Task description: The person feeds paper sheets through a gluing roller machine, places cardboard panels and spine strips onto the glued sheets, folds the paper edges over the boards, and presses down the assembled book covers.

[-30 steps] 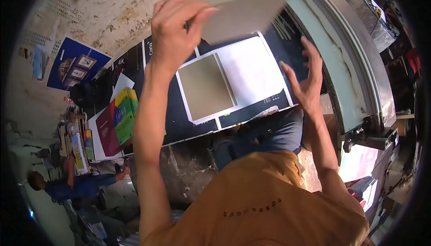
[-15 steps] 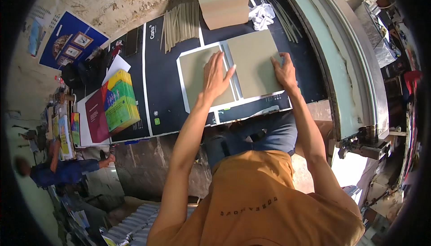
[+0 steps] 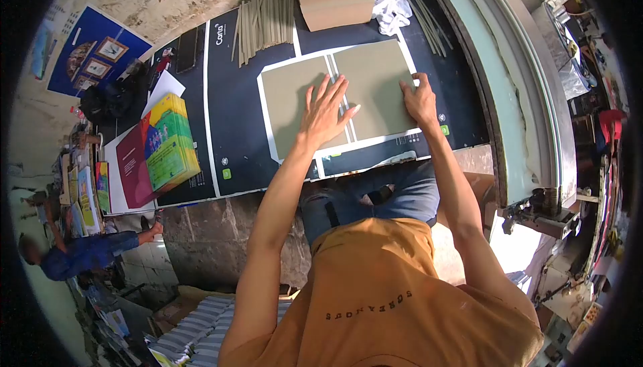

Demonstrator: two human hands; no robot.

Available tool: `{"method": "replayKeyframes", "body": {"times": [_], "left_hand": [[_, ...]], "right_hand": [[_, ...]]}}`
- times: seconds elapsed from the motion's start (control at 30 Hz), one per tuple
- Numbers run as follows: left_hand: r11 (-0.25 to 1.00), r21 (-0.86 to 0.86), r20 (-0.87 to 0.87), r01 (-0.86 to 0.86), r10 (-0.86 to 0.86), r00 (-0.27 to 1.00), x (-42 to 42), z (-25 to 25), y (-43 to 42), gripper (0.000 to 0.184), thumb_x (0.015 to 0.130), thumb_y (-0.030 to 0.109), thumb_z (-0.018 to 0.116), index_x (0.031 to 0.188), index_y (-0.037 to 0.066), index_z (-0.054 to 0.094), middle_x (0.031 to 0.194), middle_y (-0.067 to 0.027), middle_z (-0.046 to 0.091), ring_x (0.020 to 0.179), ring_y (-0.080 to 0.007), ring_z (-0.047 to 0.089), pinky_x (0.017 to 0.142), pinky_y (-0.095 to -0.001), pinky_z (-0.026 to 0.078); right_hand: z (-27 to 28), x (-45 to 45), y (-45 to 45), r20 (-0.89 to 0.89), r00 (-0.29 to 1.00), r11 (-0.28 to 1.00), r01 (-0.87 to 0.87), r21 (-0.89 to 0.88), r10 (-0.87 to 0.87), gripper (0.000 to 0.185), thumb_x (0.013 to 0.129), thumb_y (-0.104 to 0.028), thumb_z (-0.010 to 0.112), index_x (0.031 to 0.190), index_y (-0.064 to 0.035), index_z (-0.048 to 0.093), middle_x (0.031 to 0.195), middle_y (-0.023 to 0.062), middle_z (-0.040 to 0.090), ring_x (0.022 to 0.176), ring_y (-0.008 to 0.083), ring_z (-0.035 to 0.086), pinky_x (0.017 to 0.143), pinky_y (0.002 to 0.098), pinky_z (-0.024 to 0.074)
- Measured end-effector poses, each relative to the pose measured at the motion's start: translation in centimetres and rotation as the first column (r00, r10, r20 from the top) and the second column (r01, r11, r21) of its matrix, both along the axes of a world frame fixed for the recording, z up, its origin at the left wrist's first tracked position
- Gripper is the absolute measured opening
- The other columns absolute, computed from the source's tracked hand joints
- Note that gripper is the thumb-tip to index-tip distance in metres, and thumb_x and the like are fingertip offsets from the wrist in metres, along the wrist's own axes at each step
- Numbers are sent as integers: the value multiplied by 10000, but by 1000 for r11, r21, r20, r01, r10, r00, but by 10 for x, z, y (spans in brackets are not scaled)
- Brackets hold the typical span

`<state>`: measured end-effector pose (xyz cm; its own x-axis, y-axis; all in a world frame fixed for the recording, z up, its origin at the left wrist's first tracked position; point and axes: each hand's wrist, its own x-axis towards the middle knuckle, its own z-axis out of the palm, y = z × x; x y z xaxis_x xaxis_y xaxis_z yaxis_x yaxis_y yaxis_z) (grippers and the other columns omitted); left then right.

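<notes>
Two grey-brown cardboard panels lie side by side on a white sheet (image 3: 262,109) whose margin shows around them. A narrow spine strip (image 3: 333,67) runs between the panels. My left hand (image 3: 325,114) lies flat with fingers spread, over the left panel (image 3: 288,89), its fingertips and thumb reaching the strip. My right hand (image 3: 420,102) grips the right edge of the right panel (image 3: 375,82), with the thumb side on its top face and the other fingers curled at the edge. My left palm hides part of the left panel and strip.
Behind the panels stand a pile of narrow board strips (image 3: 266,29), a tall board stack (image 3: 335,2) and a white cloth (image 3: 392,13). Colourful books (image 3: 171,142) lie at left. A long metal-edged machine (image 3: 499,86) borders the right. Another person (image 3: 87,253) is at far left.
The right panel has shifted slightly and now sits closer to the strip, squarer on the sheet. My left hand has slid right with its fingers spread wider. The whole view has shifted a little.
</notes>
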<state>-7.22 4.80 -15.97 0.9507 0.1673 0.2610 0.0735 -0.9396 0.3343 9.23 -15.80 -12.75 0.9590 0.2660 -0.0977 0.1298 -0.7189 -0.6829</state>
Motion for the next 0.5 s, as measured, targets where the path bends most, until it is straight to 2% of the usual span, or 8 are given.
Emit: {"method": "replayKeyframes", "body": {"times": [0.17, 0.27, 0.37, 0.47, 0.5], "left_hand": [[1000, 11, 4, 2, -2, 1000, 0, 0, 0, 689, 969, 521, 575, 1498, 90, 478, 1622, -42, 376, 1527, -276, 257, 1202, -587, 187], [1000, 6, -3, 5, -5, 1000, 0, -1, 0, 686, 968, 515, 579, 1496, 89, 479, 1624, -42, 372, 1522, -281, 266, 1200, -589, 189], [1000, 3, -4, 8, -8, 1000, 0, -1, 0, 682, 965, 505, 588, 1494, 88, 481, 1623, -44, 372, 1518, -288, 273, 1198, -590, 192], [1000, -9, -11, 10, -10, 1000, 1, -5, 2, 694, 958, 503, 595, 1507, 99, 467, 1623, -41, 374, 1521, -295, 267, 1203, -585, 172], [1000, -15, -16, 12, -13, 1000, 1, -5, 2, 701, 955, 504, 597, 1514, 105, 460, 1623, -40, 375, 1523, -297, 263, 1206, -583, 162]], "right_hand": [[1, 1, 1, 52, 999, 991, 4, -131, 3, 523, 914, -384, 679, 1302, -54, 564, 1105, 244, 723, 1126, 439, 653, 964, 585, 438], [-10, 8, 0, 181, 983, 985, 31, -167, 0, 473, 865, -376, 737, 1214, -66, 666, 1106, 203, 731, 1096, 414, 666, 925, 575, 450], [-11, 16, 0, 161, 987, 980, 28, -198, 4, 444, 800, -382, 798, 1119, -79, 737, 1098, 166, 740, 1104, 387, 661, 896, 561, 457], [10, 19, 1, 7, 1000, 969, -3, -246, 5, 459, 758, -402, 829, 1084, -87, 758, 1109, 137, 743, 1115, 352, 661, 891, 534, 454], [7, 20, 1, 38, 999, 970, 2, -244, 7, 467, 751, -405, 833, 1087, -90, 758, 1103, 129, 746, 1110, 346, 664, 897, 533, 446]]}}
